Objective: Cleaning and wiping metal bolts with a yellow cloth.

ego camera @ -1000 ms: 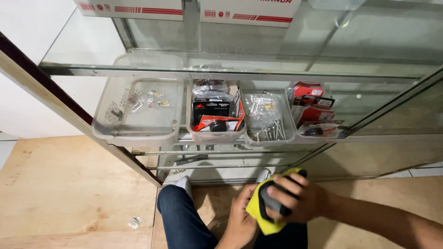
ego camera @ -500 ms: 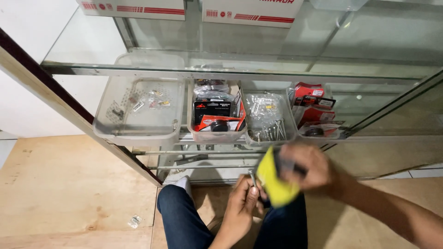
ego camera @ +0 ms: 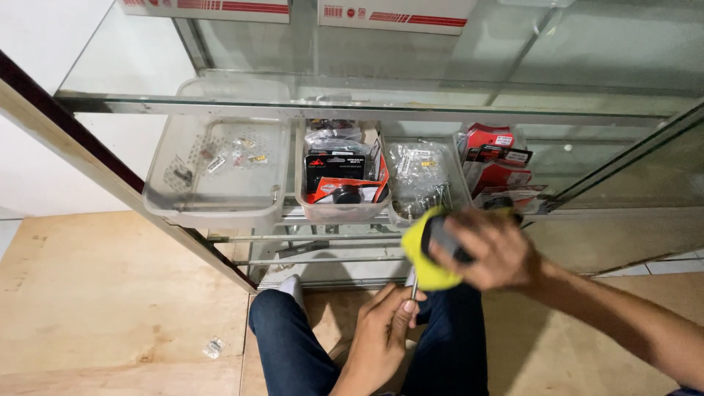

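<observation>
below the glass shelf (ego camera: 220, 103), over the lap, the right hand (ego camera: 488, 249) was clenched around a yellow-and-black screwdriver (ego camera: 429, 253), blurred. the left hand (ego camera: 385, 323) pinched its shaft tip between narrow fingers. the work looked midway; what the tip met was hidden. trays (ego camera: 220, 209) of parts stayed untouched.

Hardware shop, glass display shelf (ego camera: 367, 110), trays of packaged parts (ego camera: 341, 209)

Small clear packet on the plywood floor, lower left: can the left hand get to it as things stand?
Probably yes. The small clear packet lies in the open on the plywood floor, nothing over it. But the left hand is pinching the tool's shaft below the yellow handle, and the left thigh sits between.
</observation>
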